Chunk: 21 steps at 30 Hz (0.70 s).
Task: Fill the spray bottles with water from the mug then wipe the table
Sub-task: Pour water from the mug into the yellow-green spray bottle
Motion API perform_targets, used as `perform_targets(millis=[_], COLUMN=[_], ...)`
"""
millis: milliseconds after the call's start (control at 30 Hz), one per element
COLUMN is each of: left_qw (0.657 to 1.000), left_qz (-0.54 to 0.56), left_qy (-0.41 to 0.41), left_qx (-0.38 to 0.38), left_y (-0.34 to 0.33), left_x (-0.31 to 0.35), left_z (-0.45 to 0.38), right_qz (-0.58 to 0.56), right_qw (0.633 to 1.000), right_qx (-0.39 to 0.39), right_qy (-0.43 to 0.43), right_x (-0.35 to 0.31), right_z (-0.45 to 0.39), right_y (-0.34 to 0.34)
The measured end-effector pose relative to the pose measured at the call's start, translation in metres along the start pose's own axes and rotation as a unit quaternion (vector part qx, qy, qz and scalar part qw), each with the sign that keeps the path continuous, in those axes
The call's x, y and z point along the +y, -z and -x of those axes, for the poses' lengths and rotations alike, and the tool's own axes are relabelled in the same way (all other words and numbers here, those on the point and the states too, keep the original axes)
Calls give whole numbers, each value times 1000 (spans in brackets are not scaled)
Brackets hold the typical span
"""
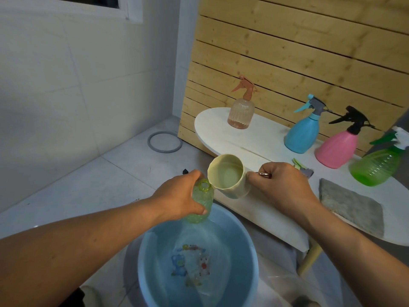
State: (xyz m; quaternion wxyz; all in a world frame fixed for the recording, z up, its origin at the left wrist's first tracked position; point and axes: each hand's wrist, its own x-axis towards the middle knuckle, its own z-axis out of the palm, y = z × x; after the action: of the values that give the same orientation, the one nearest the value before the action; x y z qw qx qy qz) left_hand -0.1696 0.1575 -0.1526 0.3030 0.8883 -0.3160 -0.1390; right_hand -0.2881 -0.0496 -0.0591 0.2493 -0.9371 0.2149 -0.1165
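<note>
- Tiled floor (66,191) and pale tiled wall on the left, slatted wood panel (287,52) behind a white table (261,138) on the right.
- Nearest: blue basin (199,262) on the floor, holds water, cartoon print on its bottom.
- Left hand (179,196) grips a capless light green bottle (200,202) above the basin's far rim; fingers curled round the body, thumb along the lower side. Bottle tilted, open neck up and toward the mug.
- Right hand (281,185) holds a cream mug (228,176) by its handle, fingers closed round it; a ring (263,174) shows on one finger.
- Mug tipped left, lip touching or just above the bottle's neck; some water visible inside. Cannot tell if a stream is running.
- Grey cloth (352,204) lies flat on the table's near right part, just right of the right wrist.
- Small green and grey piece (304,169) on the table behind the right hand, mostly hidden, cannot tell what it is.
- Further back, four capped spray bottles stand upright on the table: green (376,167) far right, pink (338,147) with black trigger, blue (303,134) with grey and teal trigger, clear peach (241,113) at the left end, well apart from the rest.
- Grey ring (164,141) lies on the floor by the wall corner, left of the table.
</note>
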Motion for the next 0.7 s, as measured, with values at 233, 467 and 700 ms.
perform_targets(millis=[233, 467, 700], left_qw=[1000, 1000, 1000], left_qz=[-17, 1, 16], left_qy=[3, -2, -9], left_qx=[9, -6, -8], left_y=[0, -3, -4], left_x=[3, 4, 7], left_z=[1, 2, 4], right_qz=[32, 39, 45], right_qw=[999, 999, 999], right_qx=[20, 30, 32], right_qy=[1, -3, 0], right_x=[0, 1, -1], right_z=[1, 3, 3], right_y=[0, 1, 1])
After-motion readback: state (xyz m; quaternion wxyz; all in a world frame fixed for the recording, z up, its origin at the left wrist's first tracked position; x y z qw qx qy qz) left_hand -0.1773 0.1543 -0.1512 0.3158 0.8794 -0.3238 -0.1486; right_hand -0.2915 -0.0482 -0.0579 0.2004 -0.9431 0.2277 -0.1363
